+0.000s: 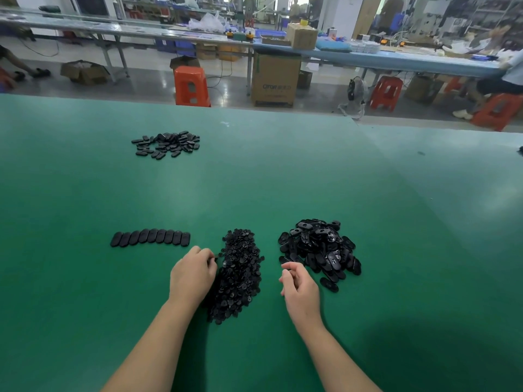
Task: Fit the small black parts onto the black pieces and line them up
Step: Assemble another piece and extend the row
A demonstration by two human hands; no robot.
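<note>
green table (85,193). pile of small black parts (240,273) at 6 o'clock of table centre; heap of black oval pieces (319,247) just beside it at 3 o'clock. row of lined-up pieces (150,237) at 9 o'clock of the pile. second loose heap (167,143) far off at 11 o'clock. left hand (192,274) curled, fingertips pinching a small part at pile's edge. right hand (300,290) loosely curled beside the oval heap, nothing visibly held.
</note>
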